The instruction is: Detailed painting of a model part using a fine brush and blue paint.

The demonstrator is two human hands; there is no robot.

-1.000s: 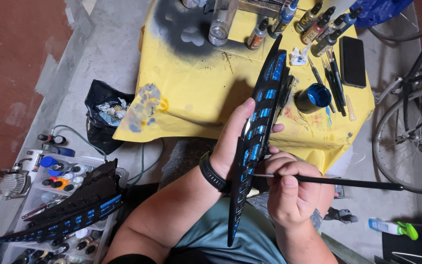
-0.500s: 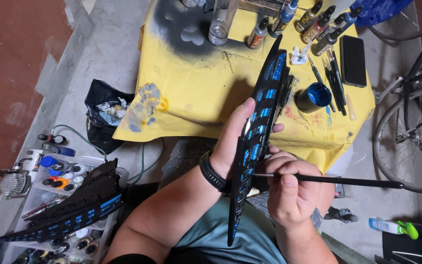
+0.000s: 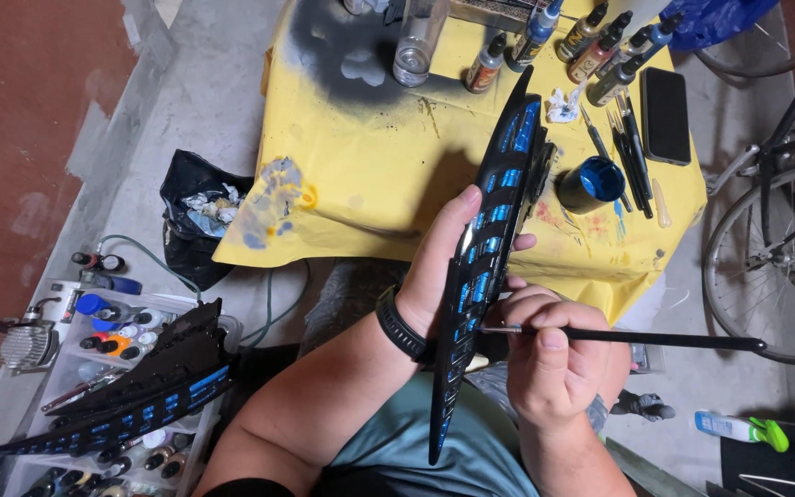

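My left hand (image 3: 442, 260) grips a long, curved black piece with blue rectangular patches (image 3: 494, 216), held upright on edge over my lap. A black watch band sits on that wrist. My right hand (image 3: 554, 354) holds a thin black paintbrush (image 3: 655, 339) horizontally, its tip touching the piece's edge near the middle. A second black and blue wing-shaped piece (image 3: 131, 396) lies across a tray at the lower left.
A yellow-covered table (image 3: 361, 175) carries paint bottles (image 3: 600, 41), a blue paint pot (image 3: 591, 182), spare brushes (image 3: 632, 152), a dark phone (image 3: 666, 115) and a clear jar (image 3: 416, 41). A black bag (image 3: 195, 216) lies on the floor at the left, a bicycle wheel (image 3: 775, 258) at the right.
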